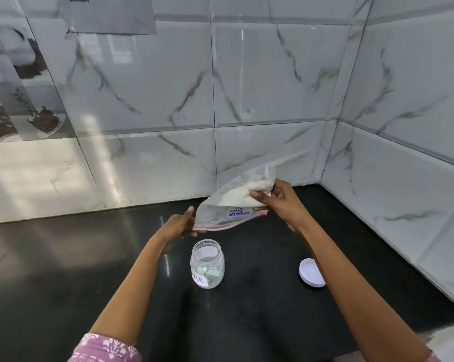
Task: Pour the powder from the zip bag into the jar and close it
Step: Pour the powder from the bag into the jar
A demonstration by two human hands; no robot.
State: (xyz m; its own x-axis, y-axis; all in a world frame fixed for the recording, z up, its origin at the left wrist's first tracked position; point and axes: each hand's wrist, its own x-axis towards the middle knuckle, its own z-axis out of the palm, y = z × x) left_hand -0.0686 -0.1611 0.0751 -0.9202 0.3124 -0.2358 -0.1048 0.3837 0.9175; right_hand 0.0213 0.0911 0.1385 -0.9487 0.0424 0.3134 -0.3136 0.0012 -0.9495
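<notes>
Overhead, zip bag (236, 202) tilted mouth-down above open jar (207, 263) on bench (63, 270): left hand (180, 224) grip pinches the mouth corner, right hand (278, 202) grip bunches the raised end, likely steering powder (240, 193) jarward; lid (311, 273) waits aside.

The worktop (63, 270) is glossy black. The wall tiles (272, 74) are white marble with grey veins. The zip bag (233, 202) is clear with blue lettering and holds white powder (240, 193). The jar (207, 263) is clear with a white label; the lid (310, 273) is white. The near-left sleeve (105, 348) is pink with a white floral print.
</notes>
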